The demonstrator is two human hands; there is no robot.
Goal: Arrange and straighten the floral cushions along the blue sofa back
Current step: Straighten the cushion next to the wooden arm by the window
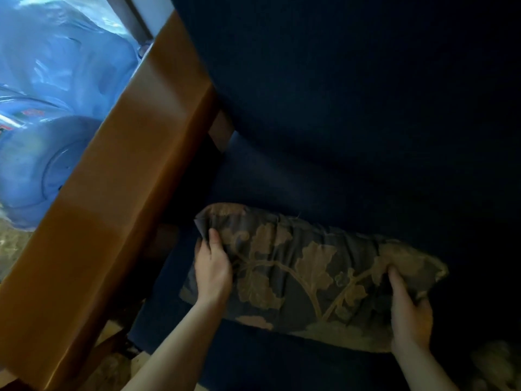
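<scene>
A floral cushion (307, 275), grey-blue with a tan leaf pattern, lies lengthwise on the dark blue sofa seat (253, 362), near the sofa back (352, 108). My left hand (212, 268) grips the cushion's left end, thumb on top. At the cushion's right end, my right hand (410, 311) pinches the fabric near the corner. Both forearms reach in from the bottom of the view.
A broad wooden armrest (112, 207) runs diagonally along the sofa's left side. Beyond it lies crumpled blue plastic sheeting (50, 108). A second patterned cushion (496, 365) peeks in at the bottom right. The scene is dim.
</scene>
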